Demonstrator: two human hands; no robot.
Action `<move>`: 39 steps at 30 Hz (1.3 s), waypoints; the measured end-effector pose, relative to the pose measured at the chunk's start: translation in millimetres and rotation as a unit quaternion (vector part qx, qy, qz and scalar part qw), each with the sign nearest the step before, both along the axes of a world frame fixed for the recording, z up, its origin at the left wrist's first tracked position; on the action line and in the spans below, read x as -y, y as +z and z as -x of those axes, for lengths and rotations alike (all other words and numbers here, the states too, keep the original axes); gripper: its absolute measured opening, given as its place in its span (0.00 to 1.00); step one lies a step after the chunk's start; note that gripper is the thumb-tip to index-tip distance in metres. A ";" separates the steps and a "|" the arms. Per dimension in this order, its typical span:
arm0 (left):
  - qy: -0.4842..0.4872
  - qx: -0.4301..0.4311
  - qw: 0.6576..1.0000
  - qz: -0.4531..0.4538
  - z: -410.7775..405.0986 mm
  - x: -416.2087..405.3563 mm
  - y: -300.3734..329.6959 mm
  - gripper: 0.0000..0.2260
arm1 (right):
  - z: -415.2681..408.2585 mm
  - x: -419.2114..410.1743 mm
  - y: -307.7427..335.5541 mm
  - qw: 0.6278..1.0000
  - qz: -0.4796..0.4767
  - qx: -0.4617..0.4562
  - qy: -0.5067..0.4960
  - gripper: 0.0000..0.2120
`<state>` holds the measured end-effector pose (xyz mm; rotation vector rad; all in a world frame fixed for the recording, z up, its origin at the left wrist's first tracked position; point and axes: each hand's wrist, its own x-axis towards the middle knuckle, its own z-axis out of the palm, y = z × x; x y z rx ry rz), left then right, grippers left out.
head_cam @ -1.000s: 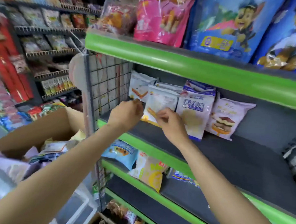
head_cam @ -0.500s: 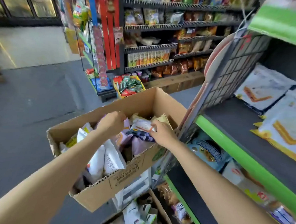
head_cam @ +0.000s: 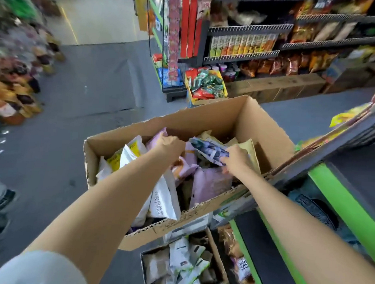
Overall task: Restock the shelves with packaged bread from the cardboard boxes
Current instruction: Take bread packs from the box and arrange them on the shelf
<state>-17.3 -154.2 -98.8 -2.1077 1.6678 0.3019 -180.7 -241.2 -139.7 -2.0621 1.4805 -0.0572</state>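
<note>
At centre frame both hands dig in the open cardboard box (head_cam: pixel 216 119), the right hand (head_cam: pixel 236 160) pinching a dark blue-and-white bread packet (head_cam: pixel 210 151), the left hand (head_cam: pixel 171 144) closed on a lilac packet (head_cam: pixel 158 138), so slick wrappers could slip and spill.

matt corrugated cardboard box (head_cam: pixel 268 133); glossy plastic bread packets (head_cam: pixel 210 151); wire metal shelves (head_cam: pixel 250 29); smooth grey floor (head_cam: pixel 93 87).

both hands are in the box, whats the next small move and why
Probably lift the blue-and-white packet clear of the cardboard box. The right hand already has its fingers on that packet's near end, while the left hand is only sorting among the purple packets.
</note>
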 end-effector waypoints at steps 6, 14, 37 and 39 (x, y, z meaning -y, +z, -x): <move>-0.064 0.018 0.992 0.104 -11.7 -2.1 10.7 0.09 | 14.9 4.5 37.1 0.923 -0.127 0.323 -0.164 0.15; -0.201 -0.110 0.929 0.292 -3.6 -23.2 76.0 0.05 | 11.5 -33.9 102.3 0.924 0.024 0.367 -0.104 0.17; -0.487 -0.092 0.722 0.483 162.6 -64.6 197.9 0.10 | 211.3 -161.2 209.2 0.750 -0.199 0.533 -0.338 0.15; -0.431 -0.116 0.764 0.467 181.6 -61.4 199.1 0.08 | 230.5 -163.8 207.0 0.690 -0.179 0.585 -0.388 0.14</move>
